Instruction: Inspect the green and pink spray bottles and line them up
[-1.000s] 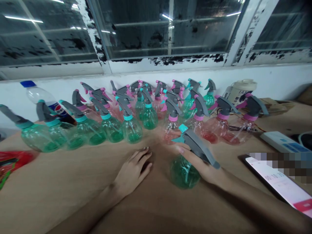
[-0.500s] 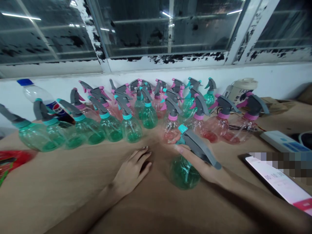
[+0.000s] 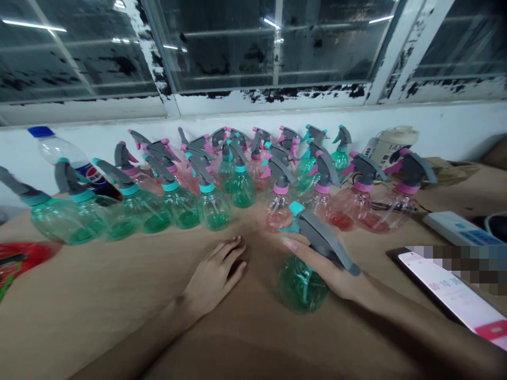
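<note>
My right hand (image 3: 335, 272) is wrapped around the neck of a green spray bottle (image 3: 303, 287) with a grey and turquoise trigger head. The bottle is upright, its nozzle pointing away to the left; some of my fingers are hidden behind it. My left hand (image 3: 216, 272) lies palm down on the wooden table (image 3: 119, 306), fingers stretched and a little apart, holding nothing. Beyond it stands another green spray bottle (image 3: 214, 211). Just past the held bottle is a pink spray bottle (image 3: 276, 208).
Several green and pink spray bottles stand in rows toward the wall. A cola bottle (image 3: 59, 150) is behind them at left, a red packet (image 3: 27, 258) at the left edge. On the right are a phone (image 3: 447, 295), a white device (image 3: 455, 227) and a pale container (image 3: 396, 142).
The held bottle has shifted very slightly toward me, and my right fingers show less around its trigger. My left hand has stayed in place.
</note>
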Demonstrator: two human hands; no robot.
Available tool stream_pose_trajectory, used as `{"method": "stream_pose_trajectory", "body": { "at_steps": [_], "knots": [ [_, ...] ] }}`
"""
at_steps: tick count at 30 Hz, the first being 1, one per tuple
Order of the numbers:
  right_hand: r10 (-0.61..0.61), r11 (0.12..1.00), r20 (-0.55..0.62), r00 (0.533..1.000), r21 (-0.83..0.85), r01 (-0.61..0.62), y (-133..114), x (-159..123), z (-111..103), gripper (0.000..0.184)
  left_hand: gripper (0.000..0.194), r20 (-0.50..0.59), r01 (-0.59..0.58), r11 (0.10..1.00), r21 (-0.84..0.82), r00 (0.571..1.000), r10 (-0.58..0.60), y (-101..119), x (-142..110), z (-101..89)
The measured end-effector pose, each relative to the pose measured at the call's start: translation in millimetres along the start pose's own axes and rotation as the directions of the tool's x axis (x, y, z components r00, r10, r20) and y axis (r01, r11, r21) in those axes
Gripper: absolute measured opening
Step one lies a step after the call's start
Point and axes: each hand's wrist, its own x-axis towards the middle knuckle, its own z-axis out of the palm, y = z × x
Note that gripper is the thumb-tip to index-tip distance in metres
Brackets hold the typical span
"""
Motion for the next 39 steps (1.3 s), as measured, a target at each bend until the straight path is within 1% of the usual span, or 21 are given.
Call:
{"method": "stream_pose_trajectory", "body": {
  "at_steps": [2, 6, 9, 12, 15, 18, 21, 26, 29, 33, 37, 39],
  "knots": [
    [-0.005, 1.000, -0.012, 1.000, -0.005, 0.005, 0.2, 0.5, 0.6, 0.016, 0.031, -0.005, 0.000, 1.000, 0.003, 1.000, 0.001, 0.7, -0.8, 0.0],
    [-0.018, 0.997, -0.056, 0.998, -0.083, 0.013, -0.6, 0.0, 1.9, 0.007, 0.032, -0.002, 0.001, 1.000, 0.005, 1.000, -0.001, 1.2, -1.1, -0.7],
    [-0.050, 0.992, -0.057, 0.997, -0.115, 0.044, 0.8, -0.8, 2.5, 0.008, 0.032, 0.005, 0.002, 1.000, 0.011, 1.000, -0.002, 0.6, 0.0, -1.2],
    [-0.073, 0.993, -0.050, 0.996, -0.100, 0.068, 1.9, -1.4, 2.9, 0.012, 0.032, 0.005, -0.002, 1.000, 0.010, 1.000, 0.002, 0.2, 0.7, -1.4],
    [-0.055, 0.996, -0.057, 0.997, -0.070, 0.051, 0.5, -1.5, 3.1, 0.019, 0.033, 0.001, 0.002, 1.000, 0.007, 1.000, -0.002, 0.7, 0.8, -1.8],
    [-0.035, 0.997, -0.068, 0.997, -0.070, 0.030, -1.9, -1.0, 3.0, 0.016, 0.033, -0.001, 0.007, 1.000, 0.003, 1.000, -0.007, 1.2, 0.6, -2.3],
    [-0.045, 0.996, -0.056, 0.997, -0.083, 0.040, -3.5, -0.6, 2.3, 0.010, 0.032, 0.006, 0.001, 1.000, 0.001, 1.000, -0.001, 1.0, 0.4, -2.5],
    [-0.050, 0.992, -0.023, 0.998, -0.121, 0.047, -8.2, -0.2, 0.1, 0.017, 0.032, 0.004, -0.002, 1.000, 0.007, 1.000, 0.002, 0.4, -0.2, -1.7],
    [-0.087, 0.990, -0.017, 0.996, -0.115, 0.084, -11.4, -0.5, -1.1, 0.022, 0.032, 0.000, -0.002, 1.000, 0.000, 1.000, 0.002, 0.2, -0.2, -1.4],
    [-0.105, 0.993, -0.024, 0.994, -0.063, 0.103, -11.1, -2.0, 0.4, 0.005, 0.031, 0.003, -0.007, 1.000, -0.010, 1.000, 0.007, 0.1, 0.2, -1.4],
    [-0.075, 0.997, -0.030, 0.997, -0.015, 0.074, -4.0, -5.7, 5.8, 0.021, 0.035, 0.001, 0.004, 0.999, -0.042, 1.000, -0.004, 1.1, 0.2, -4.6],
    [-0.055, 0.998, -0.072, 0.996, 0.010, 0.056, 0.3, -8.0, 8.5, 0.036, 0.036, 0.008, -0.006, 0.997, -0.079, 1.000, 0.006, 2.2, -0.4, -7.7]
  ]
}}
